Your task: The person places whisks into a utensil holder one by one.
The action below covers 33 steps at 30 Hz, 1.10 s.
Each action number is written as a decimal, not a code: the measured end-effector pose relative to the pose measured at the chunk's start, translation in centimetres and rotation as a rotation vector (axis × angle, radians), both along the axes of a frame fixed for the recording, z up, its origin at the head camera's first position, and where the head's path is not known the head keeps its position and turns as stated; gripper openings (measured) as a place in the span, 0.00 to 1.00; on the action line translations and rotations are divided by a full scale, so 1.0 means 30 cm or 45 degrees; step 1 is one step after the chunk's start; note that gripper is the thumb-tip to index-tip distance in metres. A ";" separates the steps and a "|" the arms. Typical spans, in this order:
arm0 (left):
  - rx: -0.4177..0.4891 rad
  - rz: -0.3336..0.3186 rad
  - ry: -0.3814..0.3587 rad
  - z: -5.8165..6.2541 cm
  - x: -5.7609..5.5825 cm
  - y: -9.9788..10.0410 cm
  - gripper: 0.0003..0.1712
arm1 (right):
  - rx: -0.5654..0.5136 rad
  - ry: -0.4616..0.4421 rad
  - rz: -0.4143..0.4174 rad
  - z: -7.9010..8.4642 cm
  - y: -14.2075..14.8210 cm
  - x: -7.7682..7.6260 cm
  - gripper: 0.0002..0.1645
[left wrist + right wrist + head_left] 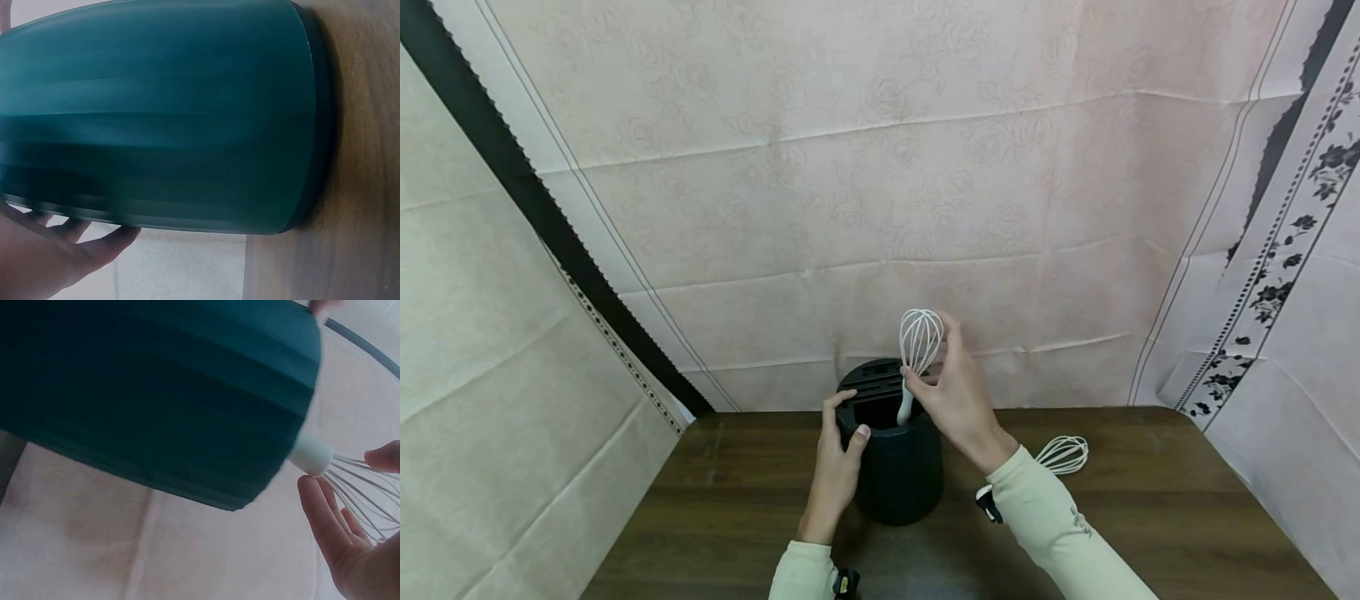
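Note:
A dark green utensil holder (901,479) stands upright on the table, with a slotted section at the back of its top and a wider opening in front. My left hand (837,471) grips its left side near the rim, thumb at the front. In the left wrist view, fingers (103,247) lie along the holder's wall. Between the thumb and fingers of my right hand (958,400) is a white whisk (921,337), wires up, its handle pointing down at the opening. The right wrist view shows the whisk's pale handle (312,455) partly hidden behind the holder's rim.
A second white whisk (1063,454) lies on the brown wooden table (737,508), partly hidden by the right forearm. A pale patterned cloth (865,208) hangs right behind the holder, and other cloths flank the table on both sides.

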State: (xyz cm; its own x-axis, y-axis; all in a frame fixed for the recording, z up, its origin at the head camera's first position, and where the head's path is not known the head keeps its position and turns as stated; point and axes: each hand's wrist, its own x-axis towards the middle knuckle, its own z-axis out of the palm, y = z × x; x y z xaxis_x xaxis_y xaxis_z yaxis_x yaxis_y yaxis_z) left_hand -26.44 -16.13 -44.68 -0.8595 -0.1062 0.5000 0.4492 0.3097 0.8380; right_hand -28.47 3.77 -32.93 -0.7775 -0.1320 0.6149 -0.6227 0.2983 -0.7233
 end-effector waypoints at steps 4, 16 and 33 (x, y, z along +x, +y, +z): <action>0.004 -0.005 0.004 -0.002 0.000 0.001 0.31 | 0.069 0.040 0.007 -0.033 0.001 -0.009 0.60; 0.012 -0.015 0.003 -0.005 0.003 0.002 0.34 | 0.197 0.112 -0.054 -0.111 -0.008 -0.010 0.51; 0.005 -0.010 0.007 0.001 0.005 0.003 0.36 | 0.366 0.036 -0.104 -0.178 -0.033 0.003 0.42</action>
State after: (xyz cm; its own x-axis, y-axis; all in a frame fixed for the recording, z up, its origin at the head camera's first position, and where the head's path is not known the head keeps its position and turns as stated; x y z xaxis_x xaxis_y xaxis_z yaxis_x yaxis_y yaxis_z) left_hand -26.30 -16.03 -44.65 -0.8577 -0.1016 0.5040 0.4559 0.3030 0.8369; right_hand -28.37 2.78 -38.28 -0.7760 -0.2415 0.5827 -0.6067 0.5385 -0.5848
